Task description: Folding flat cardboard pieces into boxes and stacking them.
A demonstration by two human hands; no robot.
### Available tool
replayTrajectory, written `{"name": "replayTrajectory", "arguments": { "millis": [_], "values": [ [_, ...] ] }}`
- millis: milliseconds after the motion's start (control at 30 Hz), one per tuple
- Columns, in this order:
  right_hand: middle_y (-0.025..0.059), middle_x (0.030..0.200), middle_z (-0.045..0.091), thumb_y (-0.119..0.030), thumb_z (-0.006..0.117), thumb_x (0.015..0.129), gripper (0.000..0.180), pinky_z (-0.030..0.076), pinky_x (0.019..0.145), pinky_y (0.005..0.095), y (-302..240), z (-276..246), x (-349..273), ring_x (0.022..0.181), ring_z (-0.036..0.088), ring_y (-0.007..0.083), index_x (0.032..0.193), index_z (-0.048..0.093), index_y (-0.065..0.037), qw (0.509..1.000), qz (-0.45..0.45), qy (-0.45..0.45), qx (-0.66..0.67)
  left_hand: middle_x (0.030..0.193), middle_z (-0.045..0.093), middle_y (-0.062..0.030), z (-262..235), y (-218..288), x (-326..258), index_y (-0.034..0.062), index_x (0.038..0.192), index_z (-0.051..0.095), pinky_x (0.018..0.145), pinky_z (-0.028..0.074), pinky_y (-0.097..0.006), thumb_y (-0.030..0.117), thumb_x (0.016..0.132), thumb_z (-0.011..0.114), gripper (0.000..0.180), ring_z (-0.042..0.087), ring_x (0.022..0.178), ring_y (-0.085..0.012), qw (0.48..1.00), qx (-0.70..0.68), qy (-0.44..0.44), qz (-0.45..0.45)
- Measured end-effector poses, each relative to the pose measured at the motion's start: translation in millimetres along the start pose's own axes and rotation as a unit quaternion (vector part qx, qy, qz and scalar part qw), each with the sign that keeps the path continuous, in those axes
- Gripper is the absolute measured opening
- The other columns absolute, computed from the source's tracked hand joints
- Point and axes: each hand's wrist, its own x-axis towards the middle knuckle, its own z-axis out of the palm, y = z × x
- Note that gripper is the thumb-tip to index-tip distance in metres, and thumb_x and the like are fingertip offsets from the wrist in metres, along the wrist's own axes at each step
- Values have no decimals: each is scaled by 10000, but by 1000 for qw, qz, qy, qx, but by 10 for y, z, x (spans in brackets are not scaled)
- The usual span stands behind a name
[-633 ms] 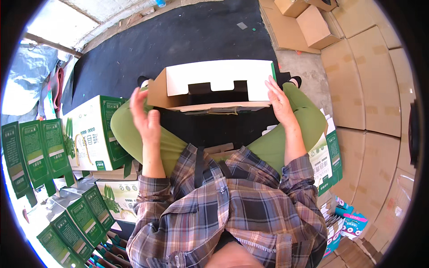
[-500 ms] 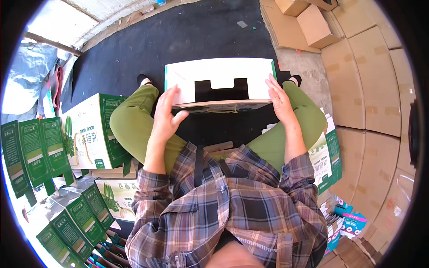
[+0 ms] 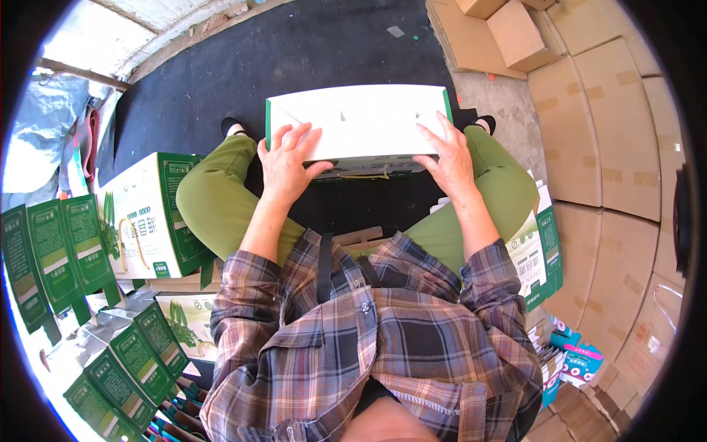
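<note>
Flanking the bent, green-trousered legs (image 3: pixel 217 195), a white-and-green carton (image 3: pixel 136 225) is standing at left, while other printed cartons (image 3: pixel 541 254) are sitting at right. Green box panels (image 3: pixel 53 258) are lining up farther left, and teal boxes (image 3: pixel 582 365) are lying at lower right. Between the knees, a white box (image 3: pixel 372 121) is resting; the left hand (image 3: pixel 285 166) and right hand (image 3: pixel 451 162) are gripping its near corners, fingers spreading over its top, thumbs staying near its front edge. Black sheeting (image 3: pixel 331 44) is covering the floor, and brown cartons (image 3: pixel 607 110) are walling the right side.
</note>
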Motion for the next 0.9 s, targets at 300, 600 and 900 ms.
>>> {"name": "replayTrajectory", "arguments": {
  "millis": [300, 600, 900],
  "values": [
    [104, 1314, 475, -220, 788, 672, 450, 428, 948, 425, 4, 1, -20, 1151, 466, 348, 1102, 658, -191, 999, -24, -13, -17, 1161, 603, 29, 62, -55, -54, 196, 1131, 636, 930, 275, -603, 459, 740, 678, 473, 477, 1133, -240, 997, 24, -70, 2],
    [62, 1013, 628, -428, 463, 951, 464, 505, 700, 295, 314, -199, 253, 838, 611, 167, 1280, 515, -104, 861, 379, -43, 336, 1222, 527, -127, 41, -501, 103, 73, 1270, 533, 962, 395, -353, 280, 902, 594, 426, 515, 1103, -261, 889, -283, 142, -329],
    [106, 1069, 642, -448, 458, 928, 541, 470, 806, 315, 841, 285, 142, 943, 600, 181, 1169, 590, 18, 769, 431, -139, 450, 1240, 557, -133, 92, -605, 156, 39, 1234, 544, 965, 417, -348, 571, 940, 376, 631, 536, 1121, -225, 581, -667, -85, -459]
  ]
}}
